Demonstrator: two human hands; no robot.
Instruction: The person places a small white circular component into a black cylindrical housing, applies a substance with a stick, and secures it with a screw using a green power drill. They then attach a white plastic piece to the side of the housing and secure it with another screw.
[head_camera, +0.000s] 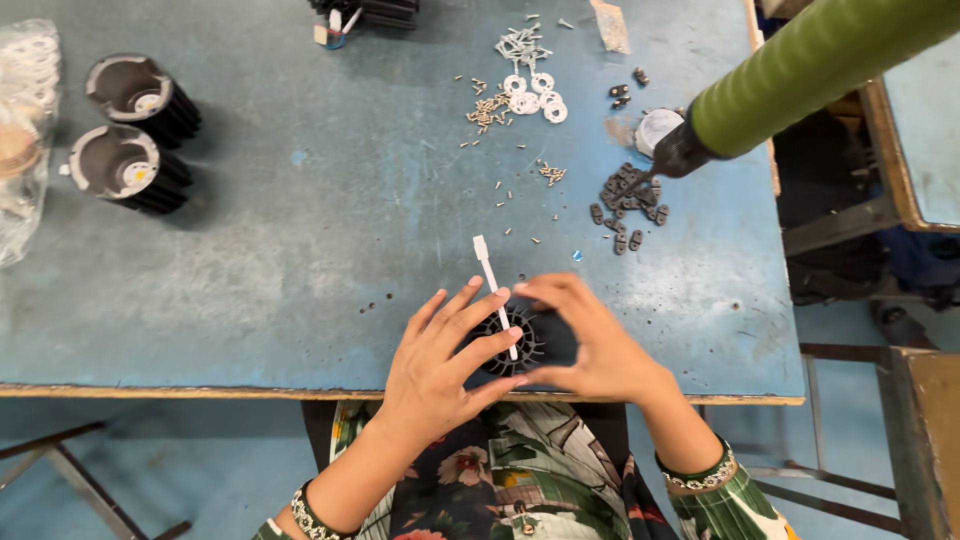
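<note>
A black finned round part (520, 343) sits near the front edge of the blue table (300, 230). My left hand (440, 365) cups its left side with fingers spread over the top. My right hand (585, 340) curls around its right side, thumb and forefinger at the rim. A thin white strip (492, 280) rises from the part's middle and lies between the fingers of my left hand, pointing away from me.
A green-handled power screwdriver (800, 75) hangs over the table's right side, above a pile of small dark clips (630, 200). White rings (530, 95) and scattered screws (487, 108) lie at the back. Two black finned housings (135, 125) and a plastic bag (22, 130) stand at left.
</note>
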